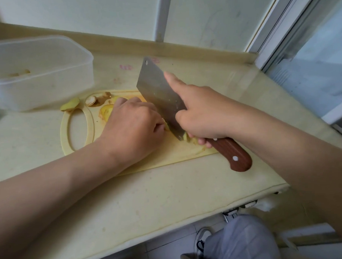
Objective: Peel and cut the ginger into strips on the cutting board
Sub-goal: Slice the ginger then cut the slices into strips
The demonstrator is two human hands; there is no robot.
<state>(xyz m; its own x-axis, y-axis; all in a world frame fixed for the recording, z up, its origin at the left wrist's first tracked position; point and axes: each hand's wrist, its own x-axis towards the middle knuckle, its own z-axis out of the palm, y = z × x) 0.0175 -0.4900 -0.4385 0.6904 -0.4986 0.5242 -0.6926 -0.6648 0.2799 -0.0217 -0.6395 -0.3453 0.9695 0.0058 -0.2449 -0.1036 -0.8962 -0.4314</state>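
Ginger (106, 113), peeled and pale yellow, lies on the cutting board (77, 138), mostly hidden beneath the left hand (134, 127), whose curled fingers hold it down. Cleaver (158, 94) blade stands edge-down just beside that hand; cut strips (188, 138) lie at its heel. Right hand (201, 116) grips the wooden handle (233, 155), index finger laid along the blade's flat. Peel scraps (97, 98) sit at the board's far edge. Translucent plastic container (38, 80) stands on the bench (150, 199) beyond.
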